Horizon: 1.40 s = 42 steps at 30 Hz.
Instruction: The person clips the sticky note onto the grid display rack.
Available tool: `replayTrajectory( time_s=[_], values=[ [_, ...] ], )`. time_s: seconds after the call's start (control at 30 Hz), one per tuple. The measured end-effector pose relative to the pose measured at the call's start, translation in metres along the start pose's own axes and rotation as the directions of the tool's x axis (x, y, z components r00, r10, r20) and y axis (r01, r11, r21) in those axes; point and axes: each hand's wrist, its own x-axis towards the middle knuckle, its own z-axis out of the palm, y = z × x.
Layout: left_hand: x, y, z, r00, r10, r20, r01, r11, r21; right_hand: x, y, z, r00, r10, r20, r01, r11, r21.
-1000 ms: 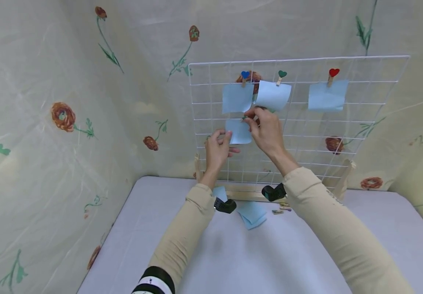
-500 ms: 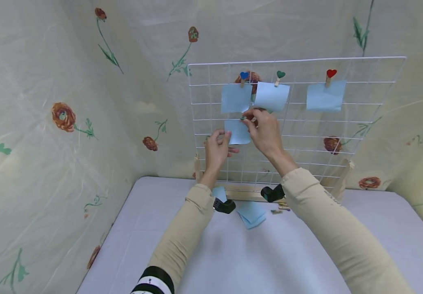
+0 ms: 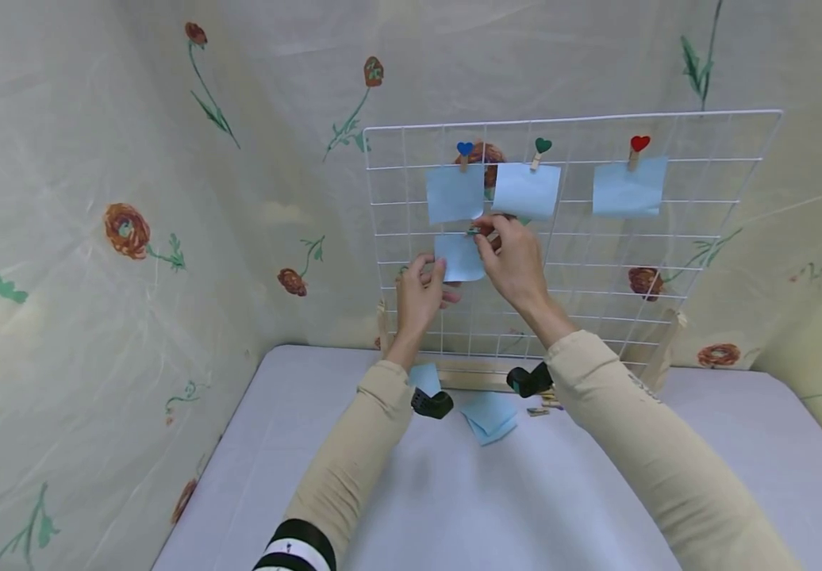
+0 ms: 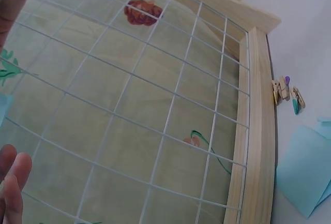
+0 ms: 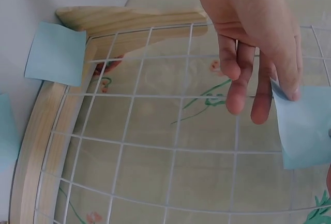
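Note:
My left hand [image 3: 420,293] pinches the lower left side of a blue paper note [image 3: 459,258], which lies up against a white wire grid [image 3: 597,279]. In the right wrist view its thumb presses the note's corner [image 5: 307,125], with the other fingers spread around the wires. My right hand [image 3: 516,260] pinches a small clothespin with a green top [image 3: 473,231] at the upper edge of the same note. Fingers hide most of that clothespin. Above, notes hang from clothespins topped with a blue heart [image 3: 464,148], a green heart [image 3: 543,146] and a red heart [image 3: 640,143].
The grid stands in a wooden base [image 3: 471,374] on a white table [image 3: 240,492]. In front lie a stack of blue notes [image 3: 488,418] and several loose clothespins [image 4: 284,90]. Another note [image 5: 56,54] leans at the base. Flower-patterned sheeting [image 3: 290,182] hangs behind.
The head view has shifted slightly. The upper left note and its blue-heart clothespin have slid a little left, widening the gap beside them. Both hands keep nearly the same places on the lower note.

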Motion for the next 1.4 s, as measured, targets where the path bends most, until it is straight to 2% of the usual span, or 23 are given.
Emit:
replayTrajectory(
  time_s=[0.23,0.57,0.9,1.2,1.4],
  values=[
    [-0.005,-0.003,-0.001,1.000,0.027,-0.001,-0.027,1.000,0.014,-0.004,0.002,-0.002,1.000,0.028,-0.004,-0.028,0.999,0.022],
    [-0.008,-0.006,-0.005,1.000,0.011,-0.020,-0.009,0.996,0.086,-0.009,0.011,-0.005,0.999,0.052,0.008,-0.053,0.998,0.036],
    [-0.012,-0.006,-0.010,0.996,0.073,-0.047,-0.067,0.990,0.121,-0.020,0.021,-0.010,0.997,0.053,0.049,-0.054,0.998,0.020],
    [-0.014,-0.009,-0.017,0.990,0.112,-0.081,-0.089,0.965,0.246,-0.032,0.031,-0.014,0.993,0.092,0.079,-0.093,0.996,0.008],
    [-0.015,-0.008,-0.020,0.987,0.145,-0.065,-0.123,0.958,0.259,-0.042,0.039,-0.016,0.992,0.096,0.087,-0.097,0.995,0.014]
  ],
)
